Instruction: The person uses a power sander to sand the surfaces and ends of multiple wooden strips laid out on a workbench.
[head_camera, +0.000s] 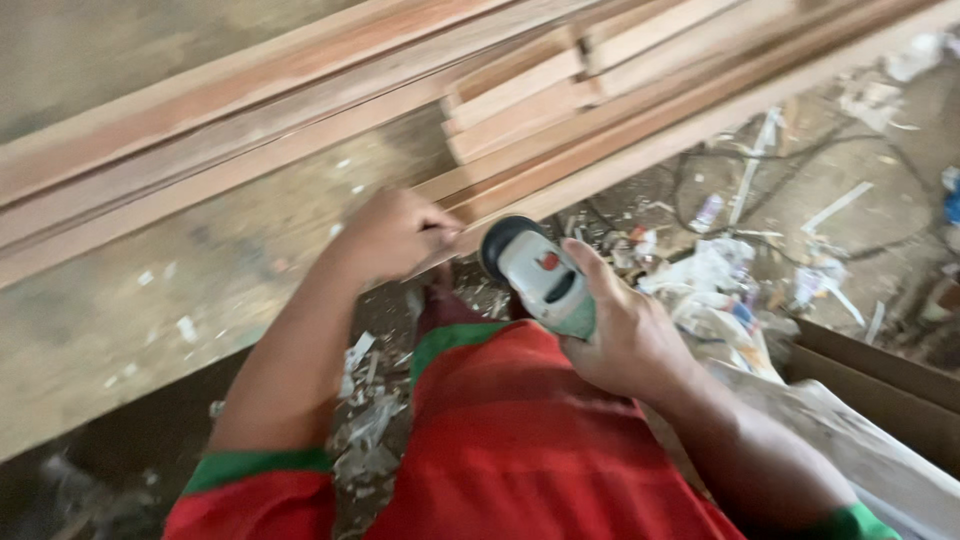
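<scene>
My right hand (628, 335) grips a grey-green power sander (540, 275) with a black round head and a red switch, its head held against the edge of a long wooden strip (560, 190). My left hand (395, 232) is closed on the same strip just left of the tool. The strip lies among several long reddish wooden boards (300, 95) stacked on a worn wooden bench (180, 290). My red shorts with green trim fill the lower middle of the view.
Short wood offcuts (520, 95) lie piled on the boards. Wood shavings, paper scraps and a black cable (720, 170) litter the floor at right. A cardboard box edge (880, 385) and a white sack (880, 460) sit at lower right.
</scene>
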